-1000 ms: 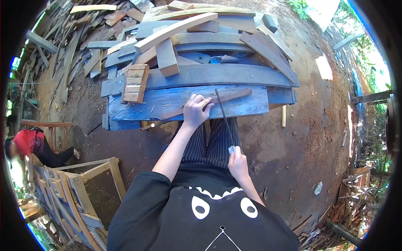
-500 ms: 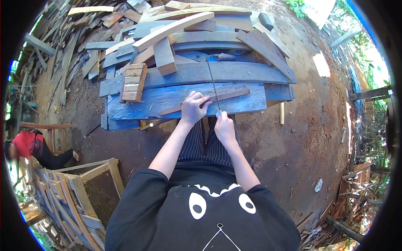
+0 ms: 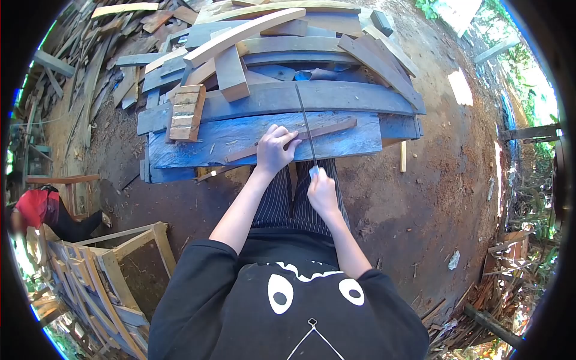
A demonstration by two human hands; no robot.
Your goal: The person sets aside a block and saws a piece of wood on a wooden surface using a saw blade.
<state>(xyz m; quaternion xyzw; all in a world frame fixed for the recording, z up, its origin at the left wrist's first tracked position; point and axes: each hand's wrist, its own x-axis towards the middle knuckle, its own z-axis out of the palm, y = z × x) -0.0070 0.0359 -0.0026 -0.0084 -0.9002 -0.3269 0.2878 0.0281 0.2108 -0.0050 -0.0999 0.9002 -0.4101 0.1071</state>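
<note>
My right hand (image 3: 323, 193) is closed around the pale handle of a saw (image 3: 305, 114), whose long thin dark blade shows edge-on. The blade lies across a narrow reddish-brown wooden strip (image 3: 333, 129), pointing away from me. How deep it sits in the wood I cannot tell. Just left of the blade, my left hand (image 3: 276, 147) grips the strip and holds it down, fingers bent over it. Beneath the strip is a wide bluish plank (image 3: 198, 148) at the near edge of the workbench.
A short wooden block (image 3: 187, 114) stands on the bench at left. Boards, including a curved pale piece (image 3: 246, 36), are stacked behind. Scrap wood (image 3: 96, 78) covers the ground at far left. A wooden frame (image 3: 141, 243) and a person in red (image 3: 39, 210) are at lower left.
My right hand has drawn the saw a little toward my body along its length. My left hand stays on the strip. The whole view has shifted slightly.
</note>
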